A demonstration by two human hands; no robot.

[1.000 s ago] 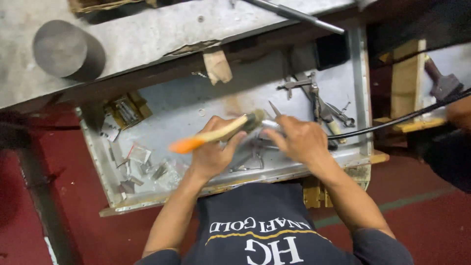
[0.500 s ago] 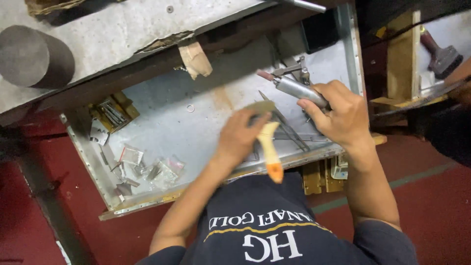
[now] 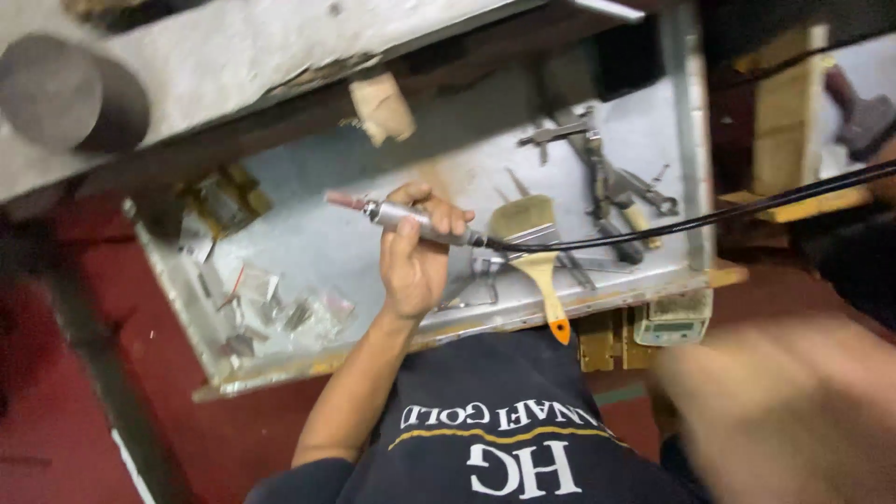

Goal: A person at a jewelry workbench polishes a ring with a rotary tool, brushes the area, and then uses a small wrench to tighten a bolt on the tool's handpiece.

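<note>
The person's left hand [image 3: 415, 261] is wrapped around a slim metal rotary handpiece [image 3: 411, 217], fingers curled over the barrel and thumb underneath, holding it roughly level over the open metal drawer [image 3: 308, 247]. The tool's reddish tip [image 3: 341, 200] points left, and a black cable [image 3: 709, 217] runs from its back end off to the right, rising toward the far right edge of the scene.

The right hand [image 3: 793, 411] is a large blurred shape at the near right, well apart from the handpiece; it looks spread and empty, but with that much smear I cannot tell for sure.

Just right of the left hand a flat paintbrush [image 3: 537, 257] lies in the drawer, pale bristles toward the far side, its wooden handle with an orange end reaching over the drawer's near rim. Beyond it, toward the far right corner of the drawer, lie pliers and other metal hand tools [image 3: 607, 182] in a loose pile. At the drawer's near left sit several small clear plastic packets [image 3: 280, 313], and a yellowish boxy object [image 3: 219, 201] rests at the far left.

Above the drawer runs the grey tabletop [image 3: 280, 47], with a dark metal cylinder [image 3: 70, 93] lying on it at the far left. A small pale device [image 3: 672, 322] hangs just under the drawer's near right corner. The floor [image 3: 75, 411] below is red.
</note>
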